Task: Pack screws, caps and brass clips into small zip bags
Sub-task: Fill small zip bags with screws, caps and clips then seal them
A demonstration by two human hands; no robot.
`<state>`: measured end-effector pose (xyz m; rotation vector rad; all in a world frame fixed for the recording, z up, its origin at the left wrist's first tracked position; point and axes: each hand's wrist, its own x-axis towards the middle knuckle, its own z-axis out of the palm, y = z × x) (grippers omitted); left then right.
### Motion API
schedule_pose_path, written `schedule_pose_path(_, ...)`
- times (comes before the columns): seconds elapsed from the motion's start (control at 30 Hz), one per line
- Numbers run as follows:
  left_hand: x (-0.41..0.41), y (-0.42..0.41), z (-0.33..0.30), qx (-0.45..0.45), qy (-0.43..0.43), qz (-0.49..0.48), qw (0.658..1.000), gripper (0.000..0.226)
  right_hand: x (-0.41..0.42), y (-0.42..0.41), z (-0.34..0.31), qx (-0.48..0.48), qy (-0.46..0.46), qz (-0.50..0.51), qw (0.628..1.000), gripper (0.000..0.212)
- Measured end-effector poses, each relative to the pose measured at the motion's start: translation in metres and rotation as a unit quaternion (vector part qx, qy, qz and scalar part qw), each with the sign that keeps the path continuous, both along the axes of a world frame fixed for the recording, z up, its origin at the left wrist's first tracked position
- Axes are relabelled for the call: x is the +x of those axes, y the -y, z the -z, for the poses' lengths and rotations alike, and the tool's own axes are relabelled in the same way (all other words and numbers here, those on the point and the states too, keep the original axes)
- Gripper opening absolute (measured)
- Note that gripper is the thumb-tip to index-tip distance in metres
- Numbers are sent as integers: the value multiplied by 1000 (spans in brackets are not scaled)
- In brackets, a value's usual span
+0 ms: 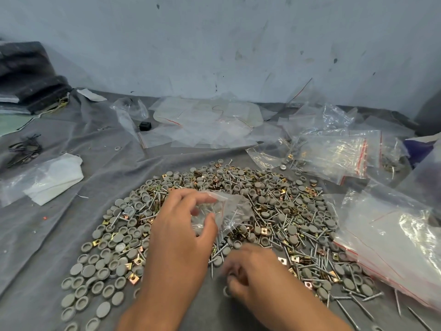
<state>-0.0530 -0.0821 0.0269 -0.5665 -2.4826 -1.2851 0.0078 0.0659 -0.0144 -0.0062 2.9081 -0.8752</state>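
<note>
Both forearms enter from the bottom edge, cut off below the wrist, and reach over a grey cloth (71, 144) spread across the work surface. Nearest, the right hand (253, 275) sits low over the near side of the pile, its fingers curled down onto the loose parts; motion blur smears the fingertips, so whether they pinch a piece or only touch it cannot be told. Just beyond, the left hand (181, 223) holds a small zip bag (226, 211) above the heap, thumb and fingers curled round its mouth, and a few screws show through the clear film, though the count inside is hard to read. Beneath both hands lies the wide pile: grey round caps (100, 275) mostly to the left, long screws (307, 225) mostly to the right, and square brass clips (265, 231) scattered among them; the hands hide the middle of the pile. A stack of empty zip bags (391, 237) lies at the right, running out of frame. Farther back on the right, filled bags (329, 154) lie heaped, their contents blurred by glare. Flat clear sheets (207, 120) rest near the wall (214, 44), and a folded white packet (52, 177) lies at the left
</note>
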Motion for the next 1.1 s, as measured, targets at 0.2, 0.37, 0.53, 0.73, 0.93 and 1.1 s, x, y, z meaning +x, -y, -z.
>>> schedule_pose_path(0.2, 3, -2, -3, -8, -6, 27, 1000, 28, 2, 7, 3, 17, 11, -43, 999, 22)
schedule_pose_path(0.37, 5, -4, -3, -15, -15, 53, 998, 37, 6, -9, -14, -67, -73, 19, 995, 16)
schedule_pose_path(0.53, 5, -6, -2, -48, -32, 71, 996, 46, 13, -13, -46, -244, -305, 72, 918, 16)
schedule_pose_path(0.73, 8, -11, 1, -72, -62, 97, 991, 41, 8, -3, -47, -23, -479, 74, 874, 15)
schedule_pose_path(0.93, 10, -10, -1, -50, -54, 90, 993, 41, 5, -8, -42, -4, -471, 100, 876, 13)
schedule_pose_path(1.1, 11, -6, -11, 32, -82, 14, 996, 39, 3, -18, -41, -98, -411, 170, 890, 13)
